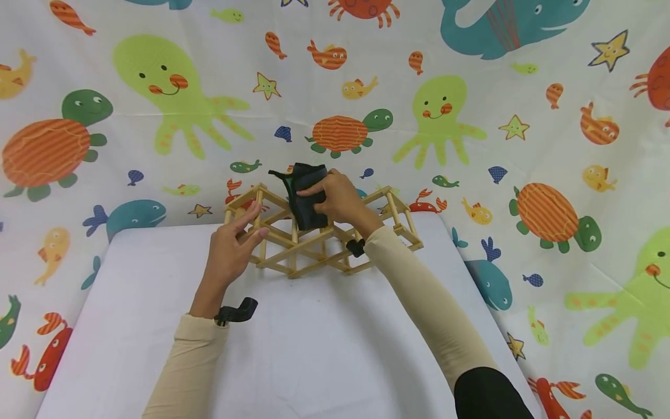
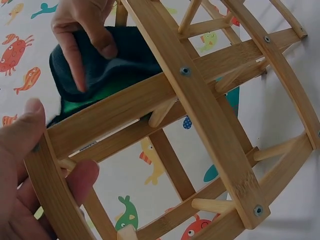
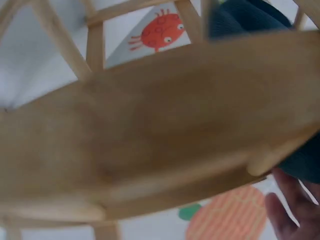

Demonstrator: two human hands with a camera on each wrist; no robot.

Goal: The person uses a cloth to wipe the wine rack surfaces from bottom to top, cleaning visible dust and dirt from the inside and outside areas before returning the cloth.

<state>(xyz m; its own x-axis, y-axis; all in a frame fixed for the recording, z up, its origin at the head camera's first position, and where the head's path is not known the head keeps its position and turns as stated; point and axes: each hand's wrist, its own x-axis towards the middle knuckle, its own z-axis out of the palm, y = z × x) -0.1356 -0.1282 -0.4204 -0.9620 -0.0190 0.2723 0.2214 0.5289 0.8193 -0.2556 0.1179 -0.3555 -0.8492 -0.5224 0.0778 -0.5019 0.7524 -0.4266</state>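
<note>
A lattice rack of light wooden slats and dowels (image 2: 202, 117) stands opened out at the far side of the table in the head view. My left hand (image 1: 230, 247) grips its left end, thumb and fingers on either side of an end slat. A dark teal, soft folded cloth piece (image 1: 309, 206) with a green inner side sits in the upper middle of the rack. My right hand (image 1: 337, 196) holds this cloth from the right, index finger stretched across it and thumb lower down. In the right wrist view a blurred slat (image 3: 150, 120) covers most of the cloth.
The rack stands on a white-covered table (image 1: 314, 349). Close behind it hangs a white curtain (image 1: 293, 122) printed with sea animals. A black strap with a small camera (image 1: 238, 311) is on the left wrist, and another (image 1: 356, 247) on the right wrist near the rack's slats.
</note>
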